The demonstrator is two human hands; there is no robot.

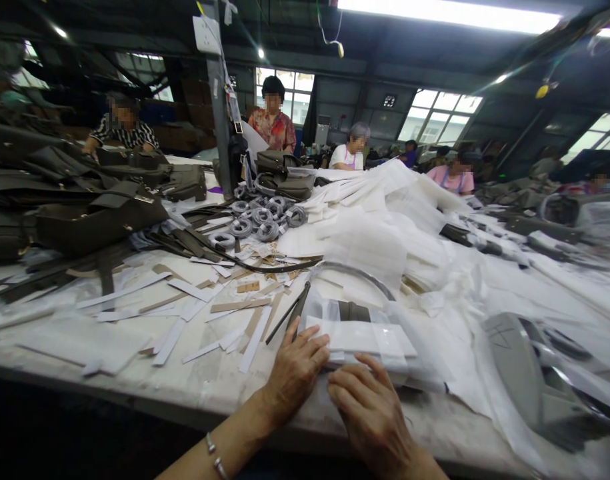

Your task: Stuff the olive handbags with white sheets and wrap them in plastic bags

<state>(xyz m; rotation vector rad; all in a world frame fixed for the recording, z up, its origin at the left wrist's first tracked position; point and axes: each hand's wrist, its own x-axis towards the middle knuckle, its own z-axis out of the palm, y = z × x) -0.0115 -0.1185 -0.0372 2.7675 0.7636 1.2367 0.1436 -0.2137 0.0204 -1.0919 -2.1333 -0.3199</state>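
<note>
A dark olive piece with a long strap lies at the table's near side, partly covered by a translucent white foam wrap. My left hand rests on the left end of this wrap, its fingers stretched over the white layer and its thumb apart. Against the wrap's near edge, my right hand has its fingers curled in. The edge under those fingertips is mostly hidden. A thin dark strap end sticks out just beyond my left hand.
Paper and card strips litter the table at left. Dark bags are heaped farther left. Coiled grey cords sit behind, beside a tall pile of white sheets. A wrapped grey bag lies right. Several people work beyond.
</note>
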